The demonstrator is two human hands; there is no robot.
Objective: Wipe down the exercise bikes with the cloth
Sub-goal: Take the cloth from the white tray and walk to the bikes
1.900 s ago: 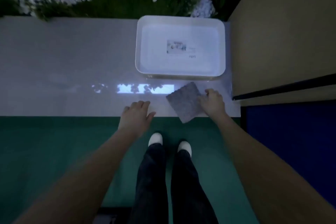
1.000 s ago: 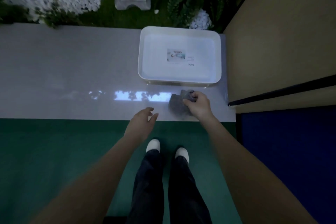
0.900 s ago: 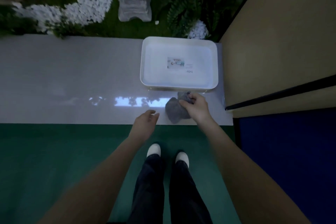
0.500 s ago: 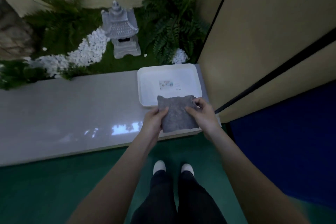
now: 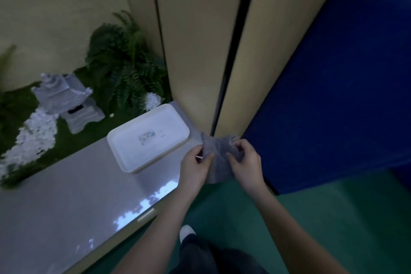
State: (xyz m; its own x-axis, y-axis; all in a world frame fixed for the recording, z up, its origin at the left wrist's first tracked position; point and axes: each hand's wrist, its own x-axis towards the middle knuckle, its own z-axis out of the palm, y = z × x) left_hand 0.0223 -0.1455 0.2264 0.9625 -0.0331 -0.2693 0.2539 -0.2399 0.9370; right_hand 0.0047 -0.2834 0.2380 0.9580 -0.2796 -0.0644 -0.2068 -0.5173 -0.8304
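A grey cloth (image 5: 217, 158) hangs in the air between both my hands, just past the right end of the ledge. My left hand (image 5: 194, 167) pinches its left edge and my right hand (image 5: 244, 162) grips its right side, bunching the fabric. No exercise bike is in view.
A white tray (image 5: 124, 155) sits on the glossy grey ledge (image 5: 66, 202) to the left of my hands. Behind the ledge are a fern (image 5: 122, 66), a stone lantern (image 5: 64, 100) and white pebbles (image 5: 33, 138). A beige panelled wall (image 5: 195, 51) and a blue padded surface (image 5: 333, 87) rise ahead. The floor (image 5: 311, 218) is green.
My right hand gathered the cloth off the ledge and lifted it; my left hand joined and took the other edge. The view has swung up and to the right.
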